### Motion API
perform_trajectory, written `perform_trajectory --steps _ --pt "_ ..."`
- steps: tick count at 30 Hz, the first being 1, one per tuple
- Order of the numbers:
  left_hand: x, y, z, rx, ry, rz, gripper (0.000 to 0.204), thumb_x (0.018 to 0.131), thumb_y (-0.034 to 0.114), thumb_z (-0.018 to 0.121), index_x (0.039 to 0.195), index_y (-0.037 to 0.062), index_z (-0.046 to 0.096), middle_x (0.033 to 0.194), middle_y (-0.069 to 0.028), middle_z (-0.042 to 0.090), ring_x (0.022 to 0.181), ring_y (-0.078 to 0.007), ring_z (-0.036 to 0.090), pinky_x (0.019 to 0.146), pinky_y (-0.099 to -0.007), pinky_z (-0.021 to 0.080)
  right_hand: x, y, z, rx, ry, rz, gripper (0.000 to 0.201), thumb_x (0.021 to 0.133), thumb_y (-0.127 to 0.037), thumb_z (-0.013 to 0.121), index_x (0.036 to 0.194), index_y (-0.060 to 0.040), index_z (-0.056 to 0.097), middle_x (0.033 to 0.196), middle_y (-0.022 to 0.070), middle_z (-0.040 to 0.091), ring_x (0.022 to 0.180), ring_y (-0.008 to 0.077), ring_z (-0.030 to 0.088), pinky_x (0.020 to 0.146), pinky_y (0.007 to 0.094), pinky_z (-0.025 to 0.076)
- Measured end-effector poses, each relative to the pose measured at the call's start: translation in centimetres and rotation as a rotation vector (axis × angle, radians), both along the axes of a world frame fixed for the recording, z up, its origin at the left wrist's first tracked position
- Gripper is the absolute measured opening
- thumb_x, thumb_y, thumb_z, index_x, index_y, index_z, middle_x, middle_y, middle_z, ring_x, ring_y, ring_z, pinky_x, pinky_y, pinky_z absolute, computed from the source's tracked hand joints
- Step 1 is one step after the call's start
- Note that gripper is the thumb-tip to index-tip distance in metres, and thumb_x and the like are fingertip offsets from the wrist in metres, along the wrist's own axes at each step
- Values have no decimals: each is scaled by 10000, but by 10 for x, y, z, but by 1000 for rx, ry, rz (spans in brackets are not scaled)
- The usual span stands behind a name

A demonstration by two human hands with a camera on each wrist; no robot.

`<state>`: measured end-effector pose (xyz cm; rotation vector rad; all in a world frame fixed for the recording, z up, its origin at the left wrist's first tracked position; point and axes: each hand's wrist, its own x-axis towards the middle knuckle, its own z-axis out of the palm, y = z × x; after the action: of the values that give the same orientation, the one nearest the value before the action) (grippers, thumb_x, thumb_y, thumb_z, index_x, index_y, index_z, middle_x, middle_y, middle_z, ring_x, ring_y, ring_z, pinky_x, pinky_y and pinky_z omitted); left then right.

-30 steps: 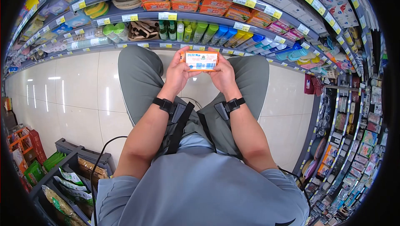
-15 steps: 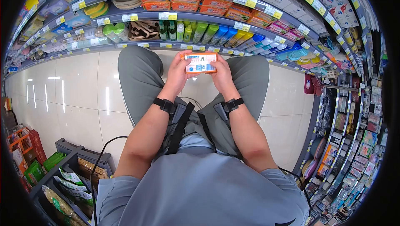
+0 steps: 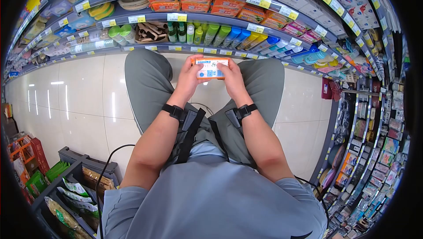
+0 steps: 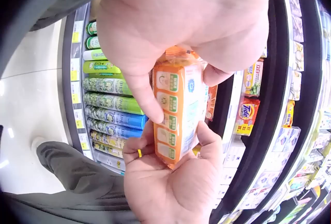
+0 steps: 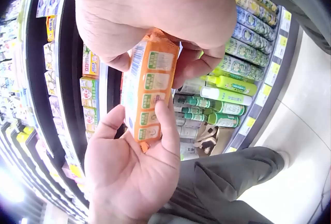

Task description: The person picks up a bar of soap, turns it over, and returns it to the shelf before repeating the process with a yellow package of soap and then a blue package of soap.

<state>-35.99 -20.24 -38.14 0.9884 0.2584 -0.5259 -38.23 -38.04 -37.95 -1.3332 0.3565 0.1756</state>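
An orange and white wrapped pack is held level between both hands over the lap, its printed white face up in the head view. My left hand grips one end, thumb on the face. The other end is gripped by my right hand, its thumb also on the face. In the left wrist view the orange side of the pack shows a row of green and white labels; the right wrist view shows the same pack pinched at both ends. Some fingers are hidden behind it.
Shelves with a price-tag edge curve across the front, holding orange packs, green bottles and spray cans. More shelving stands at the right. A dark rack with bagged goods is at the lower left, on the tiled floor.
The pack has tilted so that its white face shows more fully than a second ago. Both thumbs have moved onto that face, and the right hand has shifted slightly.
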Motion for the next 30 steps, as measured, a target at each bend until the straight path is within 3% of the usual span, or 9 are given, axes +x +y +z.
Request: perform_trajectory --steps 6,9,11,14,17,30 --pt "-1 0 1 -10 -5 -3 341 1041 139 524 1381 107 513 1291 -130 614 1109 -246 702 813 -384 642 1 -1 -2 -8 -7 4 294 1012 -200 663 1224 -3 612 1092 56 705 950 99 651 827 281 531" --pt "-3 -1 6 49 -15 -29 364 1028 104 563 1387 130 509 1277 -105 622 1127 -235 679 877 -403 620 0 1 3 -68 15 37 332 982 -194 716 1226 2 607 1101 71 710 964 109 658 843 288 535" --pt "-4 -2 8 186 -95 -80 446 1003 70 658 1409 119 480 1286 -101 613 1142 -223 664 891 -386 622 0 0 1 -99 -4 47 354 965 -187 742 1229 5 605 1108 78 712 975 114 661 853 288 537" --pt "-3 -2 1 140 -107 -96 533 979 72 731 1431 109 450 1300 -101 605 1153 -210 652 901 -368 623 1 -1 1 -116 -25 58 385 945 -181 776 1231 10 603 1121 88 714 996 120 665 872 288 539" --pt "-3 -2 0 127 -135 -80 521 983 81 732 1414 58 441 1275 -126 617 1115 -199 667 842 -348 648 1 -2 7 -115 -9 67 398 942 -184 787 1234 13 601 1128 91 713 1004 121 665 880 287 540" --pt "-3 -1 3 159 -139 -92 514 999 92 715 1428 49 435 1267 -126 623 1109 -199 660 844 -345 634 0 -3 11 -124 13 104 394 977 -207 776 1249 13 596 1141 80 709 1008 115 663 883 288 542"
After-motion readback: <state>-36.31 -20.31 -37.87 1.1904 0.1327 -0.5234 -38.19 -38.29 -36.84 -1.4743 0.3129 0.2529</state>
